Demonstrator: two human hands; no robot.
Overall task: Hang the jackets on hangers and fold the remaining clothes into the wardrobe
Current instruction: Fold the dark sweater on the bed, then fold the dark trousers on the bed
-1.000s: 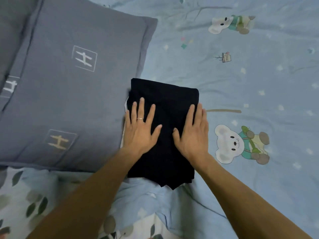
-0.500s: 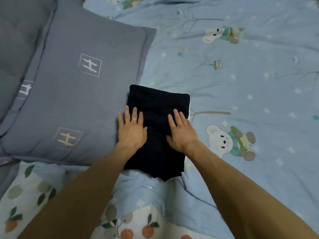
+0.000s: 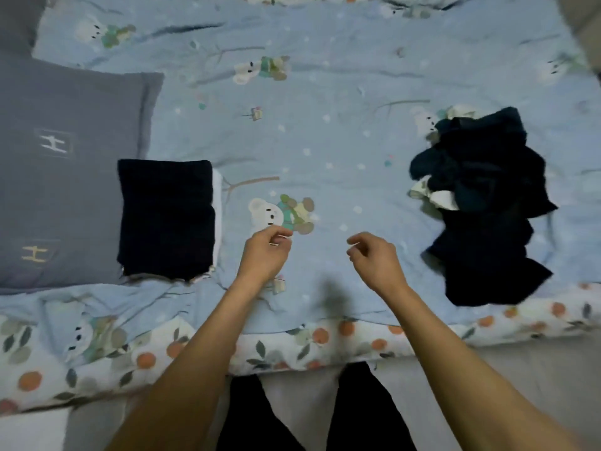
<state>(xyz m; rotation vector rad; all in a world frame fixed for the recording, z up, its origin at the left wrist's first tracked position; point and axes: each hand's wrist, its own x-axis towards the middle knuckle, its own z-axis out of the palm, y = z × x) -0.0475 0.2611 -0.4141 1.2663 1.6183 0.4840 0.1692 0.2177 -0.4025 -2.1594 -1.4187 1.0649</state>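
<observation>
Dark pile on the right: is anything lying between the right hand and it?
Nothing visible does. Only bare blue quilt lies between the right hand and the dark pile. The hand holds nothing.

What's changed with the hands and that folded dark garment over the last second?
Both hands have lifted off the folded dark garment and moved right. The left hand and right hand now hover over the blue bedsheet, fingers loosely curled, holding nothing. The garment stays folded beside the grey pillow. A pile of unfolded dark clothes lies to the right.
</observation>
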